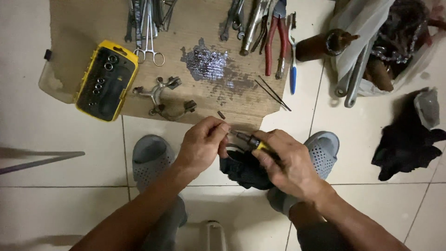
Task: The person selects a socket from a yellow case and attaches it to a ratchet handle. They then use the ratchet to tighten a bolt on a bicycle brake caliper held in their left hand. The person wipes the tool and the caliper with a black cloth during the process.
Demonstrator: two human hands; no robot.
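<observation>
My right hand [288, 162] grips a screwdriver [251, 141] with a yellow and black handle, its shaft pointing left. My left hand [202, 142] pinches the tip of that screwdriver between thumb and fingers. A dark cloth [244, 171] lies bunched under both hands. Both hands hover just below the front edge of a cardboard sheet [83, 23] laid on the tiled floor. A small dark bit [221, 114] rests on the cardboard just above my left hand.
On the cardboard lie a yellow bit case [107, 80], a metal caliper part [162, 96], scissors-like forceps [149, 35], red-handled pliers [274, 42], wrenches and a blue-handled brush [293, 65]. A bag of tools [371, 46] and a black rag [409, 139] sit at right. Grey slippers [151, 158] flank my hands.
</observation>
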